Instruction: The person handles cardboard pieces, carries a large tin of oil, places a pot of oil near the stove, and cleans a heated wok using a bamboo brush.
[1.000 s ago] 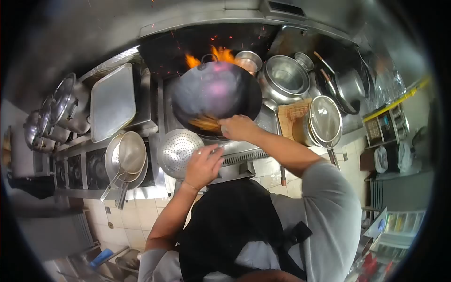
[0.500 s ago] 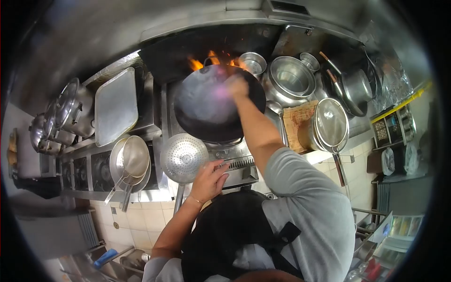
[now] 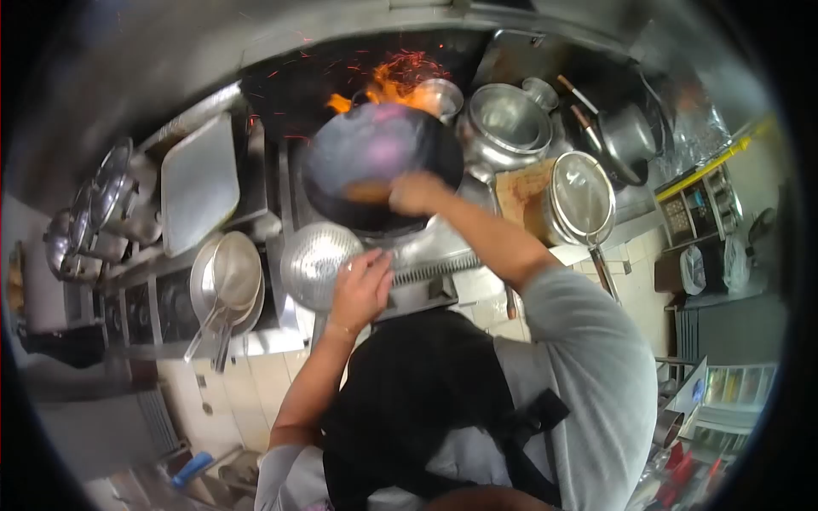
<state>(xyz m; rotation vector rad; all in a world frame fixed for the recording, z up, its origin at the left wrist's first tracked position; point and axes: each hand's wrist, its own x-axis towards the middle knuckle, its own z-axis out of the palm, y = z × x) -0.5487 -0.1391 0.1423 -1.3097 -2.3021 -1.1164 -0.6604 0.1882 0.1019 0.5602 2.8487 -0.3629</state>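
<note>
A large dark wok (image 3: 439, 162) sits on the burner, with a pinkish glare and haze across its inside. My right hand (image 3: 417, 194), blurred by motion, is closed over the wok's near right side. A brownish smear (image 3: 366, 192) lies beside its fingers, too blurred to name. My left hand (image 3: 362, 289) is open, fingers spread, at the right edge of a perforated metal skimmer (image 3: 319, 264); whether it touches the skimmer I cannot tell. Orange flames (image 3: 388, 85) rise behind the wok.
At left stand a metal tray (image 3: 200, 187), lidded pots (image 3: 115, 200) and strainers (image 3: 234, 272). On the right are a large metal pot (image 3: 509, 119), a strainer resting on a container (image 3: 584, 196), and a ladle (image 3: 483, 175). Red sparks fly above the burner.
My right hand has moved from the wok's far side toward its near rim. Flames have grown and sparks have appeared. My left hand has shifted slightly up. The view has tilted a little.
</note>
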